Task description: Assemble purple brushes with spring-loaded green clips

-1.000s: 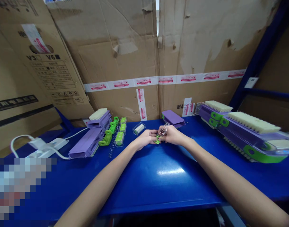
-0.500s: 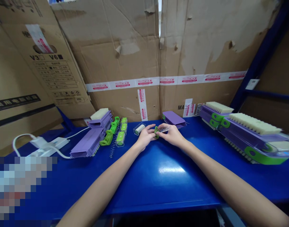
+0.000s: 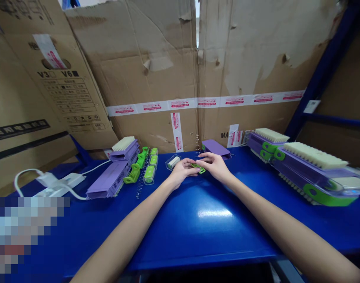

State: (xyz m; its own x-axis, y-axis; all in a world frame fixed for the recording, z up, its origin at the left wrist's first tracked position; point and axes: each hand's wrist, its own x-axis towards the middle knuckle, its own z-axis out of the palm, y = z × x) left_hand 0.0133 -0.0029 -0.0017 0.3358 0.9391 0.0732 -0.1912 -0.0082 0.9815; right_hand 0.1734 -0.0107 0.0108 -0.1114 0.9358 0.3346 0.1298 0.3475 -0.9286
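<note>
Holding small green part [image 3: 201,169] in left hand [image 3: 181,173], pinching narrowly between thumb and fingers. Having that part sitting right between both hands, sticking out past left fingertips toward right hand [image 3: 215,166]. Bending right fingers in at part's far side, thumb and forefinger narrowly apart, touching or just beside it; not managing to tell whether gripping with right.

Seeing thin coil spring [image 3: 198,143] standing roughly upright just beyond right fingertips, in front of cardboard [image 3: 153,78]; not making out any join with green part, lower end being hidden near fingers.

Working over blue table [image 3: 180,228]. Spotting clear box with white block [image 3: 173,162] just beyond left hand, slightly to its left. Farther left of left hand, finding row of green-topped clear boxes [image 3: 149,173], then long spring [image 3: 140,182] lying alongside, then green brackets [image 3: 134,174], then purple casings [image 3: 107,181]. Finding white power strip [image 3: 60,186] well left of left hand.

Spotting purple case [image 3: 215,148] just beyond right hand. Well right of right hand, seeing purple-and-green units [image 3: 297,165] topped with cream bristle blocks [image 3: 315,154].
</note>
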